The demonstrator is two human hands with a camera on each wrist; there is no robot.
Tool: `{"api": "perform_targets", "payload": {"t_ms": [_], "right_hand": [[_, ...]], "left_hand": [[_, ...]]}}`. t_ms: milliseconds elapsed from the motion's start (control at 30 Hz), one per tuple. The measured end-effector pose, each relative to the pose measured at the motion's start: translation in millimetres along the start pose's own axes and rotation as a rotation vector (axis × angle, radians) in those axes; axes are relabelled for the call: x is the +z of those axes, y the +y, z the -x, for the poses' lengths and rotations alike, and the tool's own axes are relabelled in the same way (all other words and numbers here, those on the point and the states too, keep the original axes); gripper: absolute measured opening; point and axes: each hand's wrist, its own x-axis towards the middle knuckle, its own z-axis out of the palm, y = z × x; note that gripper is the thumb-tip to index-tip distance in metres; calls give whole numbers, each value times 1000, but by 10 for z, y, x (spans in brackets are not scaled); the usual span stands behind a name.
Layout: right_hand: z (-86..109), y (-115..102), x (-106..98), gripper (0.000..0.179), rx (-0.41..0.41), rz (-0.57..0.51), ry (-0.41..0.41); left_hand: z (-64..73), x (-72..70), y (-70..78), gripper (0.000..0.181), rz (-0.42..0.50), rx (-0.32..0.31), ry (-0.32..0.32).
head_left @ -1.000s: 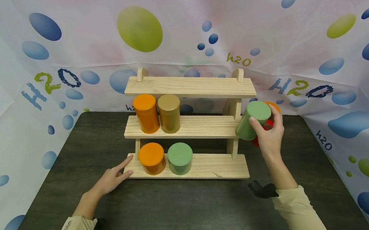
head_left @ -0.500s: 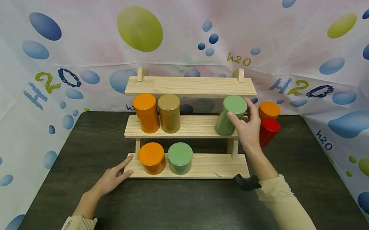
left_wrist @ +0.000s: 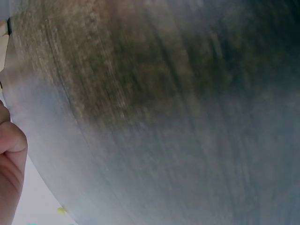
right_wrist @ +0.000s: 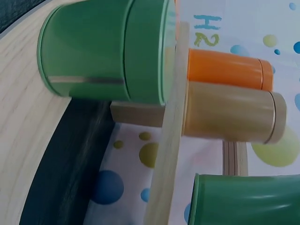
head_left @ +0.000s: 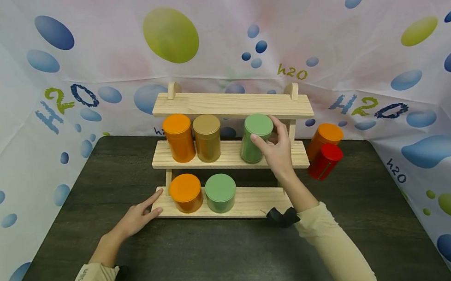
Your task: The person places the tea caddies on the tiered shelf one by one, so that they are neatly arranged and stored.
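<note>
Right grip (head_left: 277, 150) pinches a tall green canister (head_left: 254, 129) lid-up, long axis leaning slightly right. Left grip (head_left: 137, 218), spread, touches the tiered wooden rack (head_left: 253, 201).

I hold a tall green canister (head_left: 249, 146), lidded and slightly tilted, at the middle tier (head_left: 231, 153). The pale wooden rack (head_left: 230, 105) stands upright, three-tiered.
</note>
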Motion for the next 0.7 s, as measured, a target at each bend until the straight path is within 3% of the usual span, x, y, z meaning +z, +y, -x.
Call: {"api": "perform_targets", "payload": {"t_ms": [267,500,700], "right_hand": [[-9,-30,170,57,4,8,-72],[-131,293,257,60,-33,0,-81],[-130,326,297,59,-34,16,-81]], "left_hand": [[-3,0,4,65,7,-6,-1],[-4,-2,-1,64,4,-3,4],[-6,4,-17,65,3,-2,6]]}}
